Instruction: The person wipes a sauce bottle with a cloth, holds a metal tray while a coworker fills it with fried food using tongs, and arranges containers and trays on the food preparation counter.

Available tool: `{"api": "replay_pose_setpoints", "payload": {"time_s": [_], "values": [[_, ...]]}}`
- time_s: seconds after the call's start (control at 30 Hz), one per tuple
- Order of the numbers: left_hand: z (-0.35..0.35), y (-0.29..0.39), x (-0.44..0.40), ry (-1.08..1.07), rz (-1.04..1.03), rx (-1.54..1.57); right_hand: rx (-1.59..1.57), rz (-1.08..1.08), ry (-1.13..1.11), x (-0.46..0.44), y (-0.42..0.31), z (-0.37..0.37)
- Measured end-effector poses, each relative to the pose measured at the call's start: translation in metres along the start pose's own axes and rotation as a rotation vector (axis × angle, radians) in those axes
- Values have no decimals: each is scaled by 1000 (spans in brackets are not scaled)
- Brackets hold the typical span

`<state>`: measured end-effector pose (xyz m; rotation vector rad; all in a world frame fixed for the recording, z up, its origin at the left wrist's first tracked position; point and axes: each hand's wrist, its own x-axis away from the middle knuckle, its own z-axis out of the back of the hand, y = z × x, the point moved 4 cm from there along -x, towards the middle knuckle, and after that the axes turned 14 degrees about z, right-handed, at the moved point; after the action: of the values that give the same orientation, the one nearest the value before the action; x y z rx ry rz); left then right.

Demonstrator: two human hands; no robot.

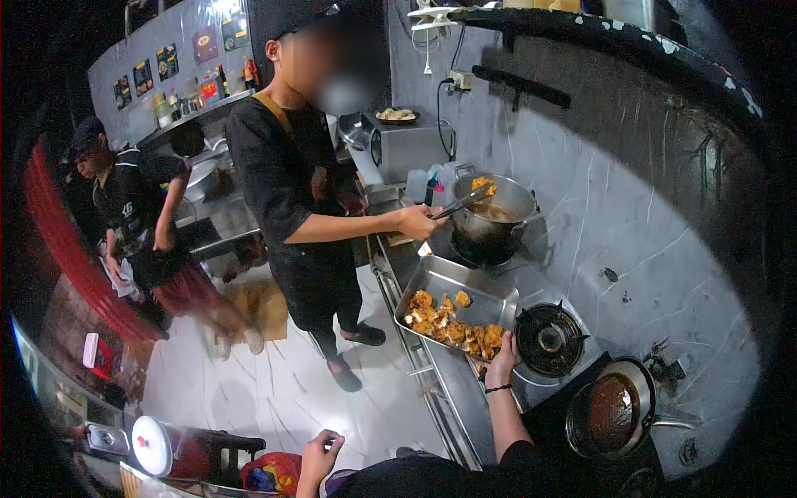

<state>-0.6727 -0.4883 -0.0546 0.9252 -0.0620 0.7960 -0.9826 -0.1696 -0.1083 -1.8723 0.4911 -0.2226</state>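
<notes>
My right hand [501, 358], with a dark bracelet at the wrist, grips the near corner of a rectangular metal tray [498, 290]. Pieces of orange-brown fried food [448, 322] lie along the tray's near side. My left hand [320, 455] is low in front of me, its fingers curled in, with nothing visible in them. Across the tray, a co-worker's hand [418, 222] holds dark tongs [465, 201] that reach to a fried piece [483, 186] above a large pot [516, 197] of liquid.
A gas burner [549, 339] is right of the tray, and a pan of reddish-brown sauce [613, 412] sits nearer me. Bottles [418, 184] stand beside the pot. Another person [133, 207] is at the left. A white-lidded container [153, 446] is at the lower left.
</notes>
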Motion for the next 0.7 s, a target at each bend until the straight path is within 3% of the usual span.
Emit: {"api": "replay_pose_setpoints", "payload": {"time_s": [0.7], "values": [[6,11,0,41,6,-74,27,-24,-26,5,-20,-23]]}}
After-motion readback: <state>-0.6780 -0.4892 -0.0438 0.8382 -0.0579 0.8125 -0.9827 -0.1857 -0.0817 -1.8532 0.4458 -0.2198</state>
